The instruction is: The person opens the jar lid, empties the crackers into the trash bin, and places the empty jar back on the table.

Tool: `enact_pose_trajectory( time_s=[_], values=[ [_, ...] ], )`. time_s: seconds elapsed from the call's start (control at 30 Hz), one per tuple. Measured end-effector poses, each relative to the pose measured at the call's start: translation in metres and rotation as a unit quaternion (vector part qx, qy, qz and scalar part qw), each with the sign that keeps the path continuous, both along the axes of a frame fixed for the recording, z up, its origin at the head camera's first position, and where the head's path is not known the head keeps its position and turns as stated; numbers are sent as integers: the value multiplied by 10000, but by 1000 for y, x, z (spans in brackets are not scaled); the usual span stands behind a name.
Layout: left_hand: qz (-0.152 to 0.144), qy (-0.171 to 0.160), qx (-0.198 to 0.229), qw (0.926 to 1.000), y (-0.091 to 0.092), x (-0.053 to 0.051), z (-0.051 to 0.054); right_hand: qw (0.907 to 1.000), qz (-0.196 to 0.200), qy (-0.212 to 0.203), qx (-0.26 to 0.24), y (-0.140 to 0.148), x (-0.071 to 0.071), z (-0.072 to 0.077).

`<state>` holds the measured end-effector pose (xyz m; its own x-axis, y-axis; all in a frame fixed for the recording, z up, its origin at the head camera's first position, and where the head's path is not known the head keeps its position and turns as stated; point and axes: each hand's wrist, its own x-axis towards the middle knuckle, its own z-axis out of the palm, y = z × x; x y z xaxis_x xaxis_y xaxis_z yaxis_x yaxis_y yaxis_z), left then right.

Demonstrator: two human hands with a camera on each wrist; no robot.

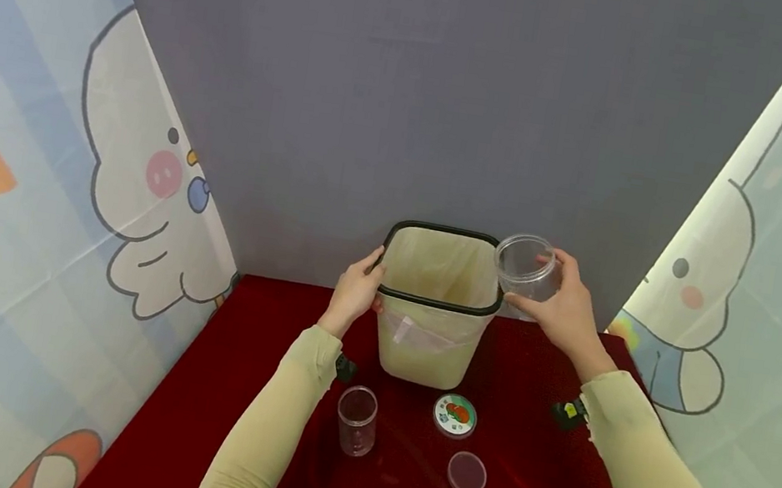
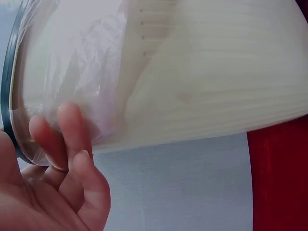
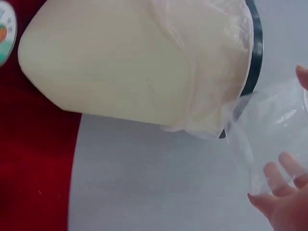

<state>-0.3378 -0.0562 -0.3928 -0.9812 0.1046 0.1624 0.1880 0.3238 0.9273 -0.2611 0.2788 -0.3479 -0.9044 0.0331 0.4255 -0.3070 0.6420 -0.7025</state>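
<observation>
A cream trash bin [image 1: 423, 354] with a black rim and a clear liner bag [image 3: 211, 53] stands upright at the back of the red cloth. My left hand [image 1: 355, 289] grips the bin's rim at its left side; the left wrist view shows fingers [image 2: 77, 127] against the bagged wall under the rim. At the bin's right rim, my right hand [image 1: 569, 313] holds a clear plastic jar [image 1: 525, 271], lidless and tilted, between thumb and fingers. In the right wrist view the jar [image 3: 274, 130] overlaps the rim; whether they touch I cannot tell.
Another clear jar [image 1: 357, 423] stands near the left forearm. A round lid with an orange-red picture [image 1: 455, 415] and a plain clear lid [image 1: 466, 474] lie on the red cloth [image 1: 529, 484] before the bin. A grey curtain [image 1: 411, 112] hangs behind, with printed curtains on both sides.
</observation>
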Motion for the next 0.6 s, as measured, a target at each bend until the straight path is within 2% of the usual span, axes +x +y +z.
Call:
enact_pose_trajectory(
  time_s=[0.13, 0.27, 0.47, 0.6],
  values=[
    [105, 103, -93, 9998, 1, -1, -1, 9977, 96, -311, -587, 8, 5, -6],
    [177, 217, -188, 9994, 1, -1, -1, 9943, 206, -481, -929, 14, 10, -16],
    [147, 195, -164, 9996, 1, -1, -2, 9943, 181, -471, -937, 22, 18, -37],
    [170, 220, -89, 9996, 1, -1, -3, 9932, 199, -443, -1061, 27, 22, -58]
  ],
)
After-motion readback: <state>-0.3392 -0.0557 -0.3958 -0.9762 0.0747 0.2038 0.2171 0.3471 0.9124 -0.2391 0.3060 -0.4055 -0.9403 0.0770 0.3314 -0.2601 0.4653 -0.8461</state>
